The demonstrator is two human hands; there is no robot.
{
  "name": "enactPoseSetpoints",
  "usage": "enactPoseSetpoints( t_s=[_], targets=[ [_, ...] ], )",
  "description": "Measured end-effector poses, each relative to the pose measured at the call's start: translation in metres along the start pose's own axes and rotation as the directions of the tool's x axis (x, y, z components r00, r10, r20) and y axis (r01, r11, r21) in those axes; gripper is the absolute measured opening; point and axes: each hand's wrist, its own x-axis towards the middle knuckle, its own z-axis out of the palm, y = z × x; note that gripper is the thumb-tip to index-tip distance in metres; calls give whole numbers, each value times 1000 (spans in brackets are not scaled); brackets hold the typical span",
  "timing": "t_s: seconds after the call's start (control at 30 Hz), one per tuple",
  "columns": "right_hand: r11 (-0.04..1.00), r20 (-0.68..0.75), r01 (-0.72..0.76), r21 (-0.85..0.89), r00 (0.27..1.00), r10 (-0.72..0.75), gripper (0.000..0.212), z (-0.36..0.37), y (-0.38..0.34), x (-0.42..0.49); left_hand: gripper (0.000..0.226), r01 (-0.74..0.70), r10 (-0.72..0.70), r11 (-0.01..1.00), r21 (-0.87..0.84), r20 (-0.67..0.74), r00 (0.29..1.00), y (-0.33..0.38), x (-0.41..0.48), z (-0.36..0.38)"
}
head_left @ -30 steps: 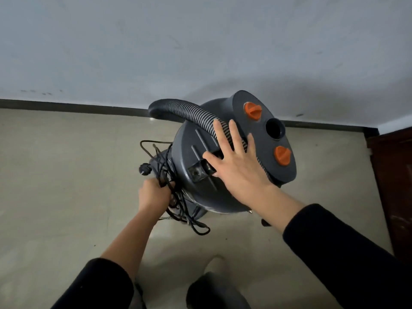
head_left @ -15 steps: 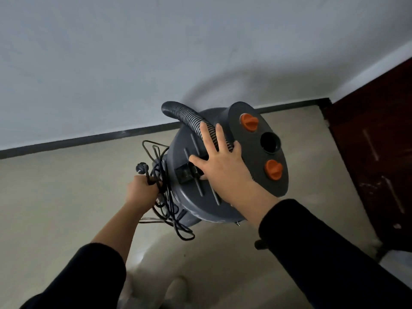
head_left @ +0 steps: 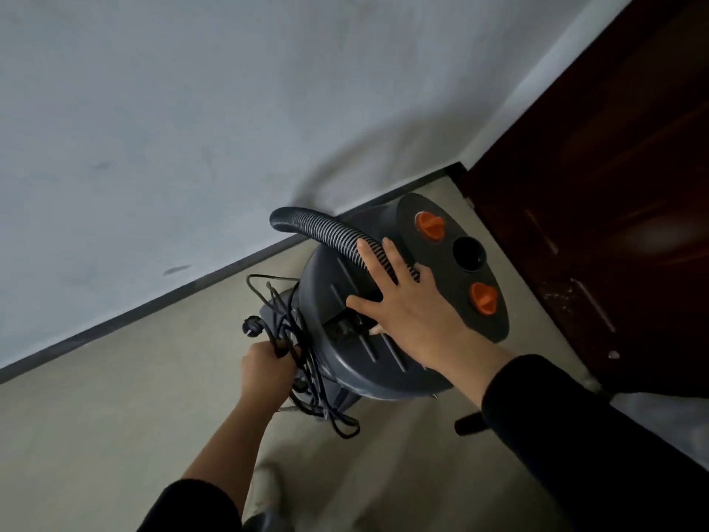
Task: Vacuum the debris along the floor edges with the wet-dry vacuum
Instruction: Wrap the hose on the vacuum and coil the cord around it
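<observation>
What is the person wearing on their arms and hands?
The left sleeve and right sleeve are black and long. The left hand and right hand are bare: no gloves, rings or watch in view.

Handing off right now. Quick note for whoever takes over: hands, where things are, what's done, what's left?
Left hand grips the bundled power cord beside the vacuum; the plug is loose, in no socket.
Right hand lies flat, fingers spread, on the vacuum's lid and across the hose.
The vacuum stands near the baseboard, by the dark door.
Done: no vacuuming evident.
Left: unwind cord, plug in, run hose along the edges.
</observation>
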Motion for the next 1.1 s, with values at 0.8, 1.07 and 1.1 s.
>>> enactPoseSetpoints(
  t_s=[0.8, 1.07, 1.1],
  targets=[
    [999, -38, 44, -26, 998, -45, 56, 88, 363, 9, 23, -24, 25, 1000, 20, -89, 996, 255, 71, 272],
    [998, -32, 59, 10, 998, -59, 57, 104, 420, 0, 23, -7, 23, 981, 192, -84, 996, 300, 78, 324],
    [998, -47, 68, 12, 997, -67, 57, 105, 422, 0, 23, 5, 14, 974, 228, -83, 996, 304, 78, 326]
  ],
)
